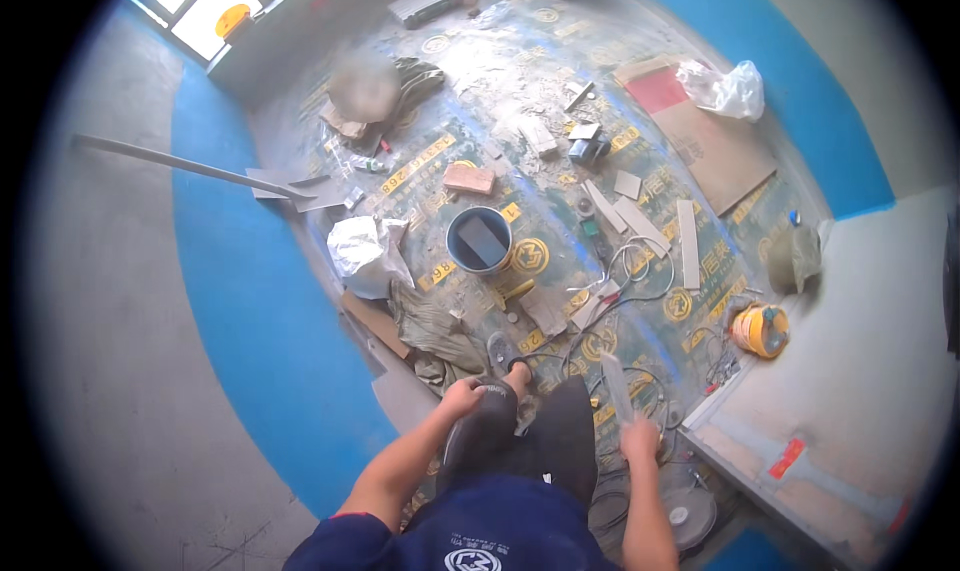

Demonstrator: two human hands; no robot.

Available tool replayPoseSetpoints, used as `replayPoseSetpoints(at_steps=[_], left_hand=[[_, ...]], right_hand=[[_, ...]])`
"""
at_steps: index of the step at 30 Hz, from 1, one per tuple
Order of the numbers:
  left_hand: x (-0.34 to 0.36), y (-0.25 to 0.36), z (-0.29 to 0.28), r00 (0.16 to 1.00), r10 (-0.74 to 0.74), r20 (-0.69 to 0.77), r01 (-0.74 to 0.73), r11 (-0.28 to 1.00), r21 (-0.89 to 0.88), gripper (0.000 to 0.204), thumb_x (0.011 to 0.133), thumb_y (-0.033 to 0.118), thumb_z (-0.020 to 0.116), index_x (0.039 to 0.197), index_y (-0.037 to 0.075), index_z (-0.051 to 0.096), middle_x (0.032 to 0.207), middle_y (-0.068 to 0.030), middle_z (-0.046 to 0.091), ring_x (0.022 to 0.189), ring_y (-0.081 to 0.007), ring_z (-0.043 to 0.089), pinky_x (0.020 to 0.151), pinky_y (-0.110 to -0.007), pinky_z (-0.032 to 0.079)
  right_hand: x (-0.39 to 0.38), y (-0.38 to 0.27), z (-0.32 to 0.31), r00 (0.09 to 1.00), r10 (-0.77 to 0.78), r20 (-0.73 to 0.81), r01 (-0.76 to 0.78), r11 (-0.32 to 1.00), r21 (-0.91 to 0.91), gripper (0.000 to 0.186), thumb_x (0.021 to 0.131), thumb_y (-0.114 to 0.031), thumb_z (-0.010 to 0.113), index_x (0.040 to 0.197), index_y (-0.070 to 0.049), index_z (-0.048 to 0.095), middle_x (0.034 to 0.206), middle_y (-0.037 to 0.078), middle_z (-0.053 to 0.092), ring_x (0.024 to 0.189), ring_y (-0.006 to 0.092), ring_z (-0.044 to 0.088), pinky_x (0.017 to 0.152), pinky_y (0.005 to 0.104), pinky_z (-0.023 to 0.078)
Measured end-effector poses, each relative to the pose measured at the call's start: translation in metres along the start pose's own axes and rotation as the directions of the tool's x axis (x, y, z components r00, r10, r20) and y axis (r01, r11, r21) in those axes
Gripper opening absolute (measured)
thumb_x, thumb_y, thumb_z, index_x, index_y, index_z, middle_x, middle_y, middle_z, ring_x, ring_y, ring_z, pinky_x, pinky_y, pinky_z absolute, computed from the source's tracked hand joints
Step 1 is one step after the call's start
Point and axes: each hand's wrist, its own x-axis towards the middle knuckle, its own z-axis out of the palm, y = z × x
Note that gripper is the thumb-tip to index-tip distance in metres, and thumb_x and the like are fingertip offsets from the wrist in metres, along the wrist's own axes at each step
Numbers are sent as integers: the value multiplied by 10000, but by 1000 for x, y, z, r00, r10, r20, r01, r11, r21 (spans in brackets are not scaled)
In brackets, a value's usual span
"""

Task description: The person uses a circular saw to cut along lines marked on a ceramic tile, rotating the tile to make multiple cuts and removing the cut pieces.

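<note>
My left hand [462, 399] has its fingers curled beside my left thigh; whatever it may hold, I cannot make out. My right hand [639, 437] grips a long, pale flat strip [614, 386] that points forward. My left foot in a grey shoe [502, 349] is on the printed floor covering [436, 271], near a crumpled olive cloth [435, 339]. Cables [565, 356] lie around my legs, and a round grey lid-like object [685, 516] is below my right hand.
Ahead are a bucket [478, 225], brick [468, 177], rubble [505, 86], board strips [688, 241] and a cardboard sheet [720, 171]. At left are a white bag [365, 253] and long-handled tool [180, 166]; at right, a yellow bucket [760, 326] and pale ledge [840, 401].
</note>
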Motion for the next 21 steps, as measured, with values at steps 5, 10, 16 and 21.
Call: replayPoseSetpoints(at_steps=[5, 10, 16, 21], left_hand=[[64, 20, -32, 990, -136, -50, 112, 937, -331, 472, 966, 414, 588, 1146, -10, 694, 1038, -136, 729, 972, -237, 682, 900, -360, 502], [146, 43, -2, 954, -238, -184, -12, 581, -814, 605, 1049, 498, 454, 1208, -55, 639, 1143, -88, 671, 1022, -186, 612, 968, -332, 457], [244, 35, -8, 905, -423, 41, 36, -20, -999, 557, 1089, 417, 362, 1299, -57, 566, 1265, -147, 648, 1110, -253, 625, 1001, -371, 460], [368, -45, 61, 764, -570, -302, -212, 220, -952, 478, 1081, 346, 395, 1202, -61, 615, 1143, -124, 679, 1002, -201, 616, 916, -350, 469]], right_hand=[[121, -163, -87, 969, -209, 130, 189, 970, 152, 350, 879, -284, 688, 1109, -23, 646, 945, 267, 686, 919, 457, 646, 811, 519, 509], [230, -208, -68, 735, -392, 554, 5, 819, 573, 383, 887, -263, 738, 1155, -5, 649, 983, 117, 726, 914, 237, 694, 795, 373, 542], [342, -245, 31, 433, -406, 805, -303, 775, 554, 419, 936, -206, 704, 1290, -8, 601, 1186, 71, 668, 1047, 168, 636, 909, 321, 519], [441, -313, 105, 575, -311, 757, 47, 936, 349, 548, 902, -315, 724, 1267, 70, 584, 1145, 155, 685, 1038, 200, 643, 925, 337, 500]])
